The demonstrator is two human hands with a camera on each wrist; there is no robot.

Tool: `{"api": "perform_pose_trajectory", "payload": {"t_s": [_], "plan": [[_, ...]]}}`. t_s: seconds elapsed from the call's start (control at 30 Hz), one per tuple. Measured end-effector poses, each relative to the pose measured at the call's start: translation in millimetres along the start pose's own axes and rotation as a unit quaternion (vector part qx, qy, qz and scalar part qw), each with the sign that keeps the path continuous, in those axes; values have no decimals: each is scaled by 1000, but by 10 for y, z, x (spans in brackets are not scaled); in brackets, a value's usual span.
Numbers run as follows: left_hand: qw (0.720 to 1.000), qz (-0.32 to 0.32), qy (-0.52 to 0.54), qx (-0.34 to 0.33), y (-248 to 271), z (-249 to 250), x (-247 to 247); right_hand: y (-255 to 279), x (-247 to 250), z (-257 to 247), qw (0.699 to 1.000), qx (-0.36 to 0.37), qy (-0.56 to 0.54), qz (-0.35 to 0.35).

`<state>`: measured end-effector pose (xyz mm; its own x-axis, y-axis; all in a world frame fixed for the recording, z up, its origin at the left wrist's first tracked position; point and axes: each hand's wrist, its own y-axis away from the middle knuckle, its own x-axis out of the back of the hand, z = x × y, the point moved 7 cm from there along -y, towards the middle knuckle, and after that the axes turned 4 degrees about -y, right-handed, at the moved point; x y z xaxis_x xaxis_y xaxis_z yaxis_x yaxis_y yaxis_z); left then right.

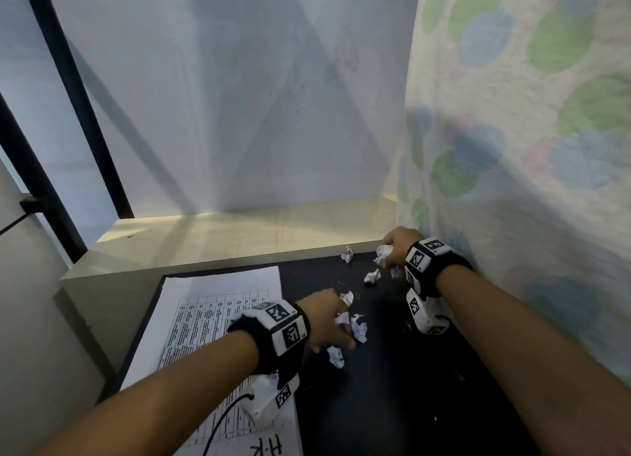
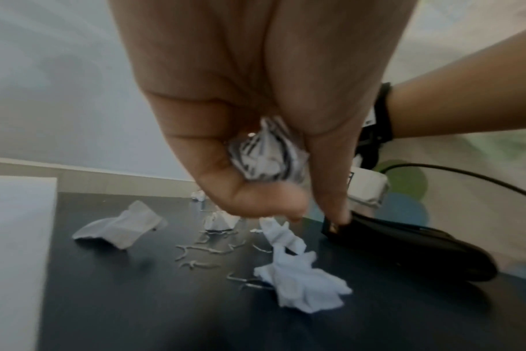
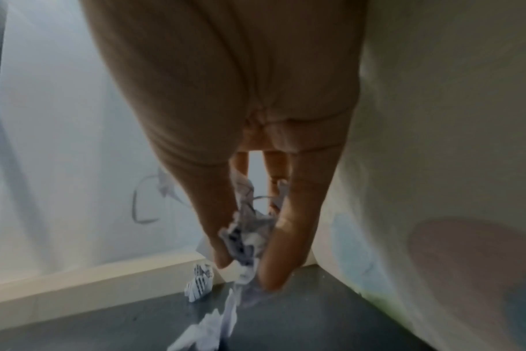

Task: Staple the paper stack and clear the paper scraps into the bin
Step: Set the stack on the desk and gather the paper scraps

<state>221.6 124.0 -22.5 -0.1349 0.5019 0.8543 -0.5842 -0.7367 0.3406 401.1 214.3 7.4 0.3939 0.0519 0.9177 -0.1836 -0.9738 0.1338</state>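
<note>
The paper stack [image 1: 222, 319] lies flat on the black desk [image 1: 392, 404] at the left, printed with a table. Several crumpled paper scraps [image 1: 358, 329] are strewn across the desk's middle. My left hand [image 1: 329, 322] hovers over them and grips one crumpled scrap [image 2: 267, 154] in its curled fingers. My right hand [image 1: 396, 245], near the desk's back right corner, pinches a crumpled scrap [image 3: 245, 235] between thumb and fingers. A black stapler [image 2: 405, 247] lies on the desk to the right of my left hand. Loose bent staples [image 2: 201, 256] lie among the scraps. No bin is in view.
A cream ledge [image 1: 222, 237] runs along the back of the desk under a grey-white wall. A cloth with green and blue spots [image 1: 512, 148] hangs close along the right side. A black frame [image 1: 68, 114] stands at the left.
</note>
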Motion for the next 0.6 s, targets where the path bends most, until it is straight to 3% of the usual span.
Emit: {"api": "perform_pose_trajectory", "payload": {"t_s": [0.23, 0.43, 0.6], "plan": [[987, -24, -157, -4, 53, 138, -137, -65, -252, -191, 997, 12, 66, -38], [991, -31, -128, -2, 89, 90, -178, -6, -365, -328, 983, 12, 151, -106], [999, -23, -21, 17, 91, -58, -133, 115, -410, -475, 986, 18, 126, -108]]}}
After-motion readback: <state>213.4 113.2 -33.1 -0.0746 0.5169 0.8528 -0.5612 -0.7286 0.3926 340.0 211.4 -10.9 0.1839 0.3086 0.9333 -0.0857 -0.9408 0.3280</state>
